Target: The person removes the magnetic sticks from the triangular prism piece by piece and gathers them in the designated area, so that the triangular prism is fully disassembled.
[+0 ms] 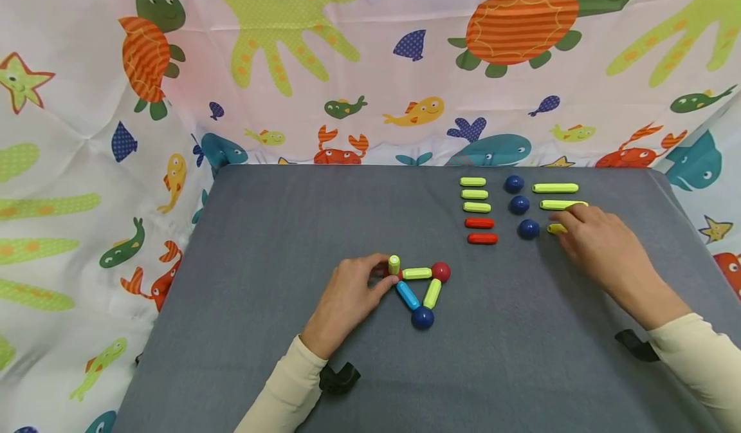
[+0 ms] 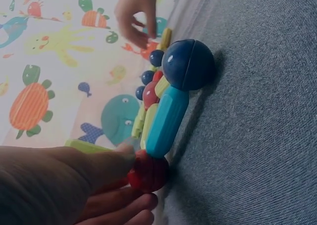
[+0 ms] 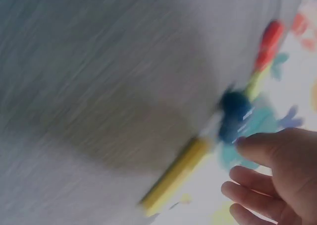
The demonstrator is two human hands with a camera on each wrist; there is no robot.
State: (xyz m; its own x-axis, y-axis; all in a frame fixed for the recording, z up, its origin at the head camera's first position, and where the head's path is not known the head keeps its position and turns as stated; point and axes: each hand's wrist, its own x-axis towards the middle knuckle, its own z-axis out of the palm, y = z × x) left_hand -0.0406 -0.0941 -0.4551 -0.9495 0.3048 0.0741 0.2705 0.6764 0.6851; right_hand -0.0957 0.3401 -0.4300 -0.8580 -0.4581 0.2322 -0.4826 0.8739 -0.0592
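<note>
My left hand (image 1: 350, 291) pinches a red ball (image 2: 148, 171) at the left corner of a small triangle lying on the table. A yellow-green rod (image 1: 394, 265) stands upright on that ball. The triangle also has a light blue rod (image 1: 408, 296), two short yellow-green rods (image 1: 417, 273), a second red ball (image 1: 441, 271) and a dark blue ball (image 1: 422, 318) at the near corner. Over at the right, my right hand (image 1: 604, 256) hovers by a yellow rod (image 3: 176, 178), fingers loosely bent and holding nothing. The head view shows only that rod's left end.
Left of the right hand stand three dark blue balls (image 1: 519, 205) in a column. Beyond them lie short yellow-green rods (image 1: 475, 194) and two red rods (image 1: 481, 239). Longer yellow-green rods (image 1: 556, 188) lie at the back right. A patterned cloth (image 1: 376, 66) hangs behind the grey table (image 1: 260, 227).
</note>
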